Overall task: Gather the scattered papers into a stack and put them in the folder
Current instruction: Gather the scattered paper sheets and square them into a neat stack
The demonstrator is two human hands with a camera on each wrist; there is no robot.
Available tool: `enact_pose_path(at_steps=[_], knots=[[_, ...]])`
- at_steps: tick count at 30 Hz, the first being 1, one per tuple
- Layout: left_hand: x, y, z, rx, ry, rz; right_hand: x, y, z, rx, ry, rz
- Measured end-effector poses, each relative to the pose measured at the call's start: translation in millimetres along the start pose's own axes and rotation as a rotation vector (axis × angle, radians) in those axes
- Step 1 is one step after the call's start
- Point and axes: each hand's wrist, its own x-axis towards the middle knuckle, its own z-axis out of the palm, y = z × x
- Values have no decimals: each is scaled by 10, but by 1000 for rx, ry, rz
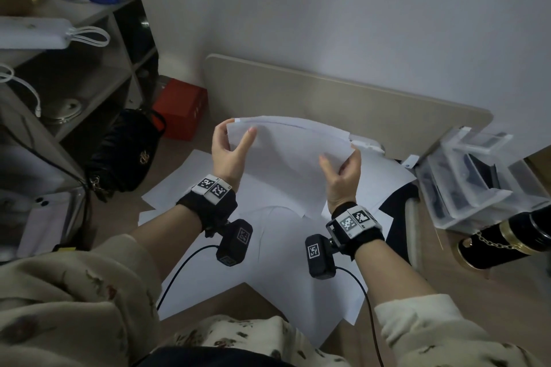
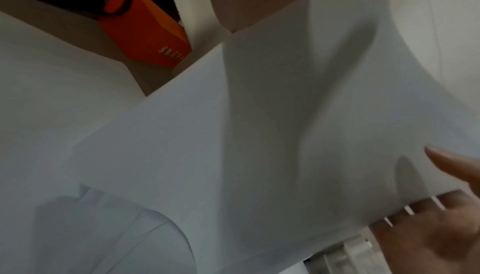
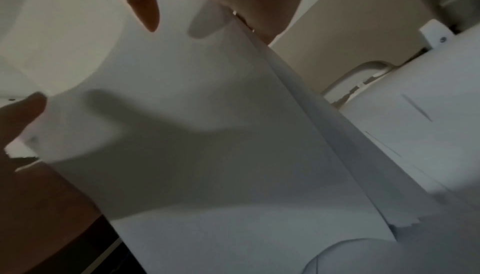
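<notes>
Head view shows the stack of papers (image 1: 290, 149) held above the counter (image 1: 343, 98), its long axis running left to right between both grips. Left hand (image 1: 228, 152) pinches the left edge, right hand (image 1: 343, 171) the right. Loose sheets (image 1: 283, 247) lie directly below, equally near either hand. Probably the folder is the dark shape (image 1: 401, 202) at right.

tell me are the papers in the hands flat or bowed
Bowed. The held papers arch upward between the left hand and right hand, each gripping one side edge, raised above the loose sheets below.
</notes>
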Motion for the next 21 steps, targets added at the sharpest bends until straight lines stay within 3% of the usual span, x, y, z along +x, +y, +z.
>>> enact_pose_path(at_steps=[3,6,12,21], knots=[[56,9,3,-17,94,-10,9,-18,-30,-19,19,-29],[65,39,67,-17,111,-22,-11,-8,12,-16,-42,-41],[94,36,68,-22,151,-51,1,-10,20,-12,-15,-18],[52,-16,41,-18,-14,-72,28,78,26,2,-87,101]])
